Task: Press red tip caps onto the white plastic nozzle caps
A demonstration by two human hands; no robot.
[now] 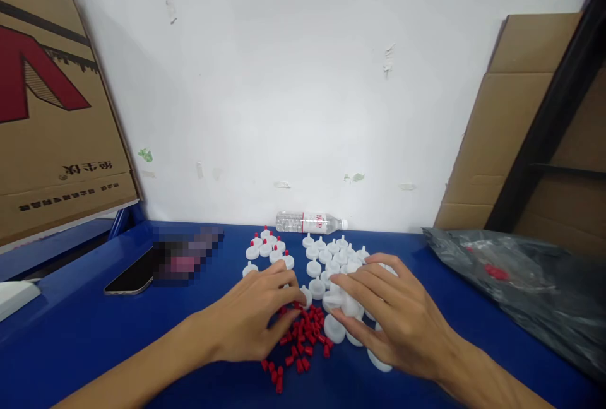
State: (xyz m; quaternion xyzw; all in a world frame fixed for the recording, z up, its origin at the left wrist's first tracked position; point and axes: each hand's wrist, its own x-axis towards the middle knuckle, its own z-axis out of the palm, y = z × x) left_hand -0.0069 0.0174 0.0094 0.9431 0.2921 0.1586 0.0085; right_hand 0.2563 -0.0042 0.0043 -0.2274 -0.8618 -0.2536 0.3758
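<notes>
My left hand is closed in a pinch over a heap of small red tip caps, a bit of red showing between thumb and forefinger. A white nozzle cap sits right beside those fingertips. On the right, the fingers and thumb of my right hand close around a white nozzle cap at the edge of a pile. Several loose white nozzle caps stand behind, spouts up. Further left is a group of white caps with red tips on their spouts. My right hand hides part of the pile.
A clear plastic bottle lies against the white wall. To the left are a phone and a blurred-out patch on the blue table. A grey plastic bag lies at right. Cardboard stands at both sides.
</notes>
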